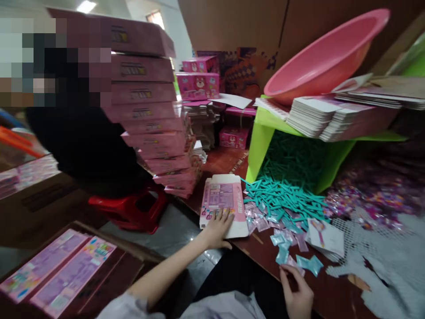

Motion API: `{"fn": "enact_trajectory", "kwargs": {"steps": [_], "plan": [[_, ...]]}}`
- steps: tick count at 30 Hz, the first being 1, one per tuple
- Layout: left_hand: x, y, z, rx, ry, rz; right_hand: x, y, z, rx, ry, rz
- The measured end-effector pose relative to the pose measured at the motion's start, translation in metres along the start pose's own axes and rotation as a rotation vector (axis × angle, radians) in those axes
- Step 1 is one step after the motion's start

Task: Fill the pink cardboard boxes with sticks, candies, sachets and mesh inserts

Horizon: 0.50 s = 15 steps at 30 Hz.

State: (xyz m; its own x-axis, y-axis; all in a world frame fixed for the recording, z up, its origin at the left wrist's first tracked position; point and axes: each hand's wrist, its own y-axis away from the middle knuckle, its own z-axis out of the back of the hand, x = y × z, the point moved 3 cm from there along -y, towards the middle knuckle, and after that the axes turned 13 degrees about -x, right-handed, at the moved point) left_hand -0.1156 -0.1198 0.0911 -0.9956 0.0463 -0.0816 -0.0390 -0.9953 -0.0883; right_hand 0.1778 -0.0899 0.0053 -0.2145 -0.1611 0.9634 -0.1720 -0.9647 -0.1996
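Note:
My left hand (217, 230) lies on a flat pink-and-purple carton (224, 197) with white flaps, its fingers spread over the lower printed part. The carton rests near the table's front edge. At the lower right, the thumb and forefinger of my right hand (297, 290) are pinched together. Whatever is between those fingertips is too small to make out. Close by them lie a teal sachet (283, 252) and pink sachets. Behind is a heap of teal sticks (285, 197), spilling from a lime-green bin (257, 150) on its side. A white card with a wand picture (323, 237) lies right of the sachets.
Stacked pink boxes (146, 95) rise on the left, beside a person in dark clothes (89, 150) and a red stool (133, 210). A pink basin (328, 62) and flat cartons (314, 115) top the bin. Wrapped colourful pieces (375, 195) lie at right; printed cartons (73, 274) at lower left.

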Motion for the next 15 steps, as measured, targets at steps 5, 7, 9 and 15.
{"fn": "enact_trajectory", "kwargs": {"steps": [5, 7, 9, 15], "plan": [[0.007, 0.018, -0.021, -0.037, 0.050, 0.027, 0.013, 0.001, -0.011, 0.104, -0.013, -0.027], [0.013, 0.029, -0.018, -0.151, 0.107, 0.027, 0.018, -0.003, -0.021, 0.134, -0.083, -0.135], [0.016, 0.040, -0.020, -0.289, 0.162, 0.037, 0.027, -0.008, -0.037, 0.199, -0.208, -0.272], [-0.010, 0.058, -0.030, -0.589, 0.263, -0.149, 0.076, -0.024, -0.104, 0.506, -0.397, -0.532]]}}
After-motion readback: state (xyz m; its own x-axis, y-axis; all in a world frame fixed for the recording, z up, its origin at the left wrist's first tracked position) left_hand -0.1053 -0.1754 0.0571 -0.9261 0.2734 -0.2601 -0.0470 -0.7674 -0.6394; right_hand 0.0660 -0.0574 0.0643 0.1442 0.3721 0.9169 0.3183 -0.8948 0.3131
